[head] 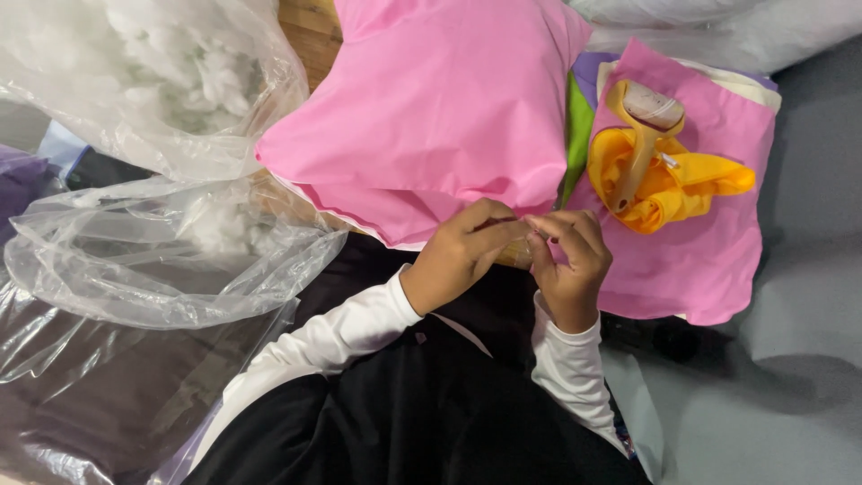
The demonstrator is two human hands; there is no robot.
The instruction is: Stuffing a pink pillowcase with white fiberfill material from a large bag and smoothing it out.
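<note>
A stuffed pink pillow (431, 108) lies in front of me on my lap. My left hand (462, 251) pinches its near edge, fingers closed on the pink fabric. My right hand (570, 260) is right beside it, fingertips pinched together at the same edge, touching the left hand's fingers; whatever small thing it holds is too small to tell. Both arms wear white sleeves over black clothing.
A clear plastic bag of white stuffing (171, 81) sits at the left, with more crumpled plastic (153, 269) below it. At the right, a flat pink fabric cover (700, 251) carries a yellow cloth (673, 184) and a lint roller (642, 126). Grey floor (808, 341) lies at the right.
</note>
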